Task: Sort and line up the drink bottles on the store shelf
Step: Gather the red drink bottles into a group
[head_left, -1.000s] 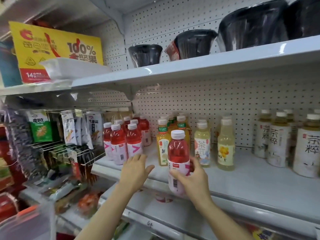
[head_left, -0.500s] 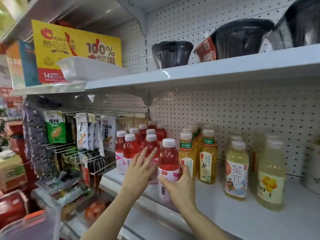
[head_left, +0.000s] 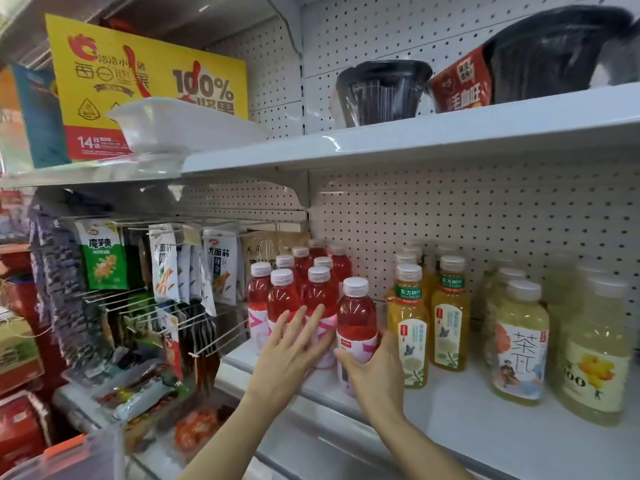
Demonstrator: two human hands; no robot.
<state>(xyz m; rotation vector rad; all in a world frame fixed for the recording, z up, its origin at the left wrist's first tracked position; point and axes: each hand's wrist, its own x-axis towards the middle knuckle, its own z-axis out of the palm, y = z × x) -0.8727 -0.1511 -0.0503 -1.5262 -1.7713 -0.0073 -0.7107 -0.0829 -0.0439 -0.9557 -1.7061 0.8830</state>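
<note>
My right hand (head_left: 375, 370) gripped white-capped red plastic drink bottle (head_left: 356, 323) at white metal shelf (head_left: 485, 424) front edge; left hand (head_left: 291, 348) lay flat, fingers apart, on red bottle row (head_left: 298, 289). Hard shove risked toppling row.

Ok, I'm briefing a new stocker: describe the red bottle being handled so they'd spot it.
On the lower white shelf, find the cluster of red bottles at its left end. The held red bottle stands frontmost right, beside the yellow tea bottles, gripped by the right hand.

**Snacks and bowls ring the shelf**

Up top, two black instant-noodle bowls (head_left: 382, 93) sit on the upper shelf (head_left: 415, 140). At its left end, a clear plastic tray (head_left: 180, 128) fronts a yellow nut carton (head_left: 145, 77). Below, snack packets (head_left: 102, 258) hang on wire hooks (head_left: 114, 292).
</note>
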